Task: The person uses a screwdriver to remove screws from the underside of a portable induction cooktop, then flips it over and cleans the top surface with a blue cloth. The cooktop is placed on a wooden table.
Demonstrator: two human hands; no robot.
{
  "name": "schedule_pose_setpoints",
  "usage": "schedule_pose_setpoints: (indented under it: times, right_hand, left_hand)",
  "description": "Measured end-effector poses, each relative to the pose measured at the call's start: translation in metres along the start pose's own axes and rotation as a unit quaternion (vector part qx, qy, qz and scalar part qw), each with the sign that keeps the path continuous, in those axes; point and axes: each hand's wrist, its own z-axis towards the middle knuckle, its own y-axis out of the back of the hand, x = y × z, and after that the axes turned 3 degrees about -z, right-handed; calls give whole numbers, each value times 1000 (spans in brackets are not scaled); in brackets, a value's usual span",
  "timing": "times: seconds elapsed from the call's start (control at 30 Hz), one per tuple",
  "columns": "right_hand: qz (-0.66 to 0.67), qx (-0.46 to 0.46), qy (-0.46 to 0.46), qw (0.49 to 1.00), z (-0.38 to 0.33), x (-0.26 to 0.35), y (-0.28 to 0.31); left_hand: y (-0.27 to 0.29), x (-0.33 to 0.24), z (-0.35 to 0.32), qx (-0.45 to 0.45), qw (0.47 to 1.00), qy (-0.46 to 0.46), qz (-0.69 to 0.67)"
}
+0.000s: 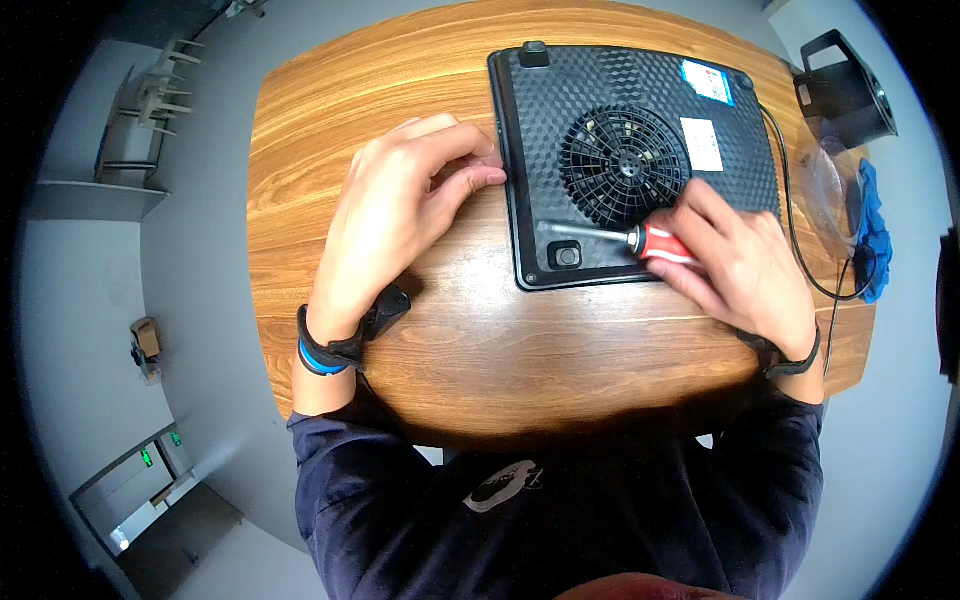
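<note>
Black plastic, ribbed and vented: the upturned appliance [640,160] lies on the wooden tabletop [330,130], fan grille up. The right hand [745,265] is closed around a red-handled screwdriver [625,238], its tip near the lower-left corner. Best keep the shaft square and press firmly. The left hand [400,215] pinches the appliance's left edge, steadying it.
</note>
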Motion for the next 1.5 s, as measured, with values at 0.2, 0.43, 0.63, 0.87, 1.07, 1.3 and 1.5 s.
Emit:
schedule_pose_setpoints:
  times: [0.2,0.43,0.63,0.87,1.07,1.3,1.5]
  right_hand:
    - [-1,-19,-33,999,3,-1,1]
    - [7,-30,-32,999,3,-7,-4]
    - [15,-32,-36,999,3,-6,-4]
    - [6,-16,-40,999,3,-9,-4]
    - [3,-29,-35,999,3,-9,-8]
    - [-6,-22,-31,999,3,-8,-6]
    - [-8,-27,-29,999,3,-9,-7]
  left_hand:
    - [-5,-15,0,14,993,28,-112]
    - [-14,-21,-5,37,989,47,-134]
    - [-14,-25,-5,33,991,37,-125]
    - [-19,-19,-5,21,991,34,-130]
    - [-21,-16,-6,20,991,32,-125]
    - [-21,-18,-5,24,994,23,-107]
    - [-20,-18,-5,22,995,12,-97]
